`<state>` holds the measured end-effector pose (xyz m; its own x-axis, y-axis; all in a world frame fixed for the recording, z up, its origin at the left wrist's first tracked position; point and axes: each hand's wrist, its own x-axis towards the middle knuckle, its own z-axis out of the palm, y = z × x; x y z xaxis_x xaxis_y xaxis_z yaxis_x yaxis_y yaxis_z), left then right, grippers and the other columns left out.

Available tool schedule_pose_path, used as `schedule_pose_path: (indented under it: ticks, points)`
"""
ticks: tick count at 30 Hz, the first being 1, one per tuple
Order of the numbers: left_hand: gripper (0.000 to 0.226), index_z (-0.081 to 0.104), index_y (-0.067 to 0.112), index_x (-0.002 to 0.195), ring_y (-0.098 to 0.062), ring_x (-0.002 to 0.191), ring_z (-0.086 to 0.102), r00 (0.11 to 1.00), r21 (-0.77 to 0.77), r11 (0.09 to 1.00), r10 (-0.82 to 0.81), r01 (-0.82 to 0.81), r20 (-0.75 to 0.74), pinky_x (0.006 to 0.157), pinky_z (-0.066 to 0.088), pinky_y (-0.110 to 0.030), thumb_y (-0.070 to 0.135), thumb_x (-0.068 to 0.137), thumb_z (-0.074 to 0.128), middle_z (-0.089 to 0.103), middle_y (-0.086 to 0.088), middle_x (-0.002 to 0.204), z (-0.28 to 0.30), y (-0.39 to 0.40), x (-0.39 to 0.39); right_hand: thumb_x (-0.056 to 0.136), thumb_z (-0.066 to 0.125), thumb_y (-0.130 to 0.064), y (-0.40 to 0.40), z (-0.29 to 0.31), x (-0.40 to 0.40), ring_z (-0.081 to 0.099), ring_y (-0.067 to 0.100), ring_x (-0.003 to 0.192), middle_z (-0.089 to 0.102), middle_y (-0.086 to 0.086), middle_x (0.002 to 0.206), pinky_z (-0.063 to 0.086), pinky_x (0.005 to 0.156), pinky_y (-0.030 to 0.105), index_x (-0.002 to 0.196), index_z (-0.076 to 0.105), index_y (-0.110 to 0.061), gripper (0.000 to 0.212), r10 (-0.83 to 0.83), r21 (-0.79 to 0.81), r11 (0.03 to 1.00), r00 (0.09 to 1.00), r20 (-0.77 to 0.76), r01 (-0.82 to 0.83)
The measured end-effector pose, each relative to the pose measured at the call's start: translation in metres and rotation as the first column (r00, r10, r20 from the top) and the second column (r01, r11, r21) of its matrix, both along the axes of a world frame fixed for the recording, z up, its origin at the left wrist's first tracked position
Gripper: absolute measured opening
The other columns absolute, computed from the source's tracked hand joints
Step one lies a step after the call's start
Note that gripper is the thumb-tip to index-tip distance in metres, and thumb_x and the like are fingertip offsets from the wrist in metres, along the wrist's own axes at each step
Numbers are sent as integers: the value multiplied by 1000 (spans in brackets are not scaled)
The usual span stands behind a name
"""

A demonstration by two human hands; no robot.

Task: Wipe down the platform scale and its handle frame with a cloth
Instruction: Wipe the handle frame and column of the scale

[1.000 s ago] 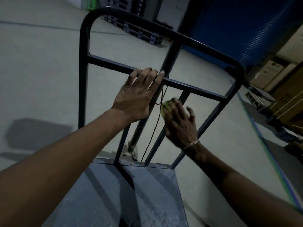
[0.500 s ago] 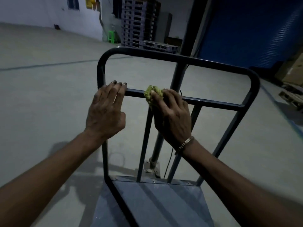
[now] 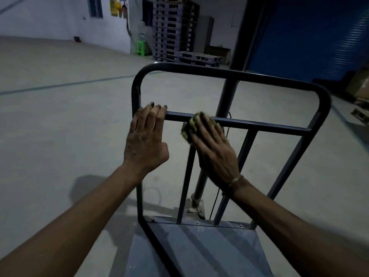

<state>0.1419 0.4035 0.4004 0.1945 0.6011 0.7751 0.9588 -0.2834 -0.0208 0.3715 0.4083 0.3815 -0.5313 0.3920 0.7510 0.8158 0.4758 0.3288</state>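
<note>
Cloth (image 3: 188,128) under right hand (image 3: 212,148) on frame crossbar (image 3: 259,124), beside left hand (image 3: 146,140).

The dim, bluish picture shows soft shadows on the floor (image 3: 60,120) at lower left, motion blur on the right hand (image 3: 211,148), and wide-angle bending at the edges.

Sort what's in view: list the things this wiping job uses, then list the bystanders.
In use: cloth, right hand, left hand, handle frame, scale platform.

Bystanders: stacked pallets, green stool, blue shutter, cardboard boxes.
</note>
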Motion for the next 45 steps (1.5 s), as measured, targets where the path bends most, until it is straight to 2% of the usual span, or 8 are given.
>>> schedule_pose_path:
  ticks: [3,9,17,24,27,33,40,45]
  points:
    - [95,32,3,160,-36,155,30,1000,-18,1000,-7,7,7,131,20,-52,14,68,56,42,-17,156,1,-1,1,99,46,6,3,-17,0,16,33,158,24,18,167,23,127,51,154,44,-9,57,30,-11,999,999,-25,-30]
    - [96,30,4,161,-36,155,30,999,-19,999,-26,26,-26,131,21,-52,14,69,55,40,-17,158,0,-1,-3,90,69,-9,-3,-104,27,18,32,157,29,14,166,18,127,52,147,50,-18,60,128,-210,977,884,449,-35]
    - [96,26,3,164,-36,159,25,1000,39,999,-11,11,-6,132,19,-51,10,71,52,36,-17,164,-10,5,0,101,52,1,9,-34,5,19,34,157,26,18,167,28,123,54,153,46,-10,53,49,-38,998,998,35,-48]
    - [101,6,5,169,-34,165,3,997,72,997,42,-37,-68,132,14,-54,0,78,50,8,-18,177,-23,5,-6,98,57,-7,-3,-152,46,21,26,157,33,7,166,18,127,54,144,56,-22,49,233,-308,948,840,490,-83]
    - [105,0,6,169,-36,164,0,994,82,995,72,-65,-83,133,12,-52,-10,77,48,0,-21,177,-29,3,-9,96,56,-4,0,-129,37,20,30,157,29,12,167,19,127,56,149,48,-18,55,169,-220,973,872,460,-72]
    - [101,-5,1,167,-36,164,-8,989,11,993,116,-115,-92,134,11,-50,-7,84,51,-6,-23,176,-63,3,-31,100,59,-3,11,-62,12,24,37,155,29,19,165,31,120,58,155,42,-13,59,61,-52,997,994,96,-56]
    - [103,-7,-2,165,-38,162,-15,990,-81,990,110,-118,-87,134,9,-50,11,89,61,-26,-20,170,-94,5,-43,102,55,-12,-2,-168,38,23,28,156,28,8,168,34,117,57,155,42,-21,55,180,-278,960,842,508,-38]
    - [102,1,0,167,-43,163,-5,1000,-56,998,17,-17,-3,131,24,-49,1,85,63,-5,-34,171,-91,1,-42,100,49,-6,6,-130,32,24,32,156,29,12,167,34,117,59,157,39,-20,59,109,-186,982,890,443,-28]
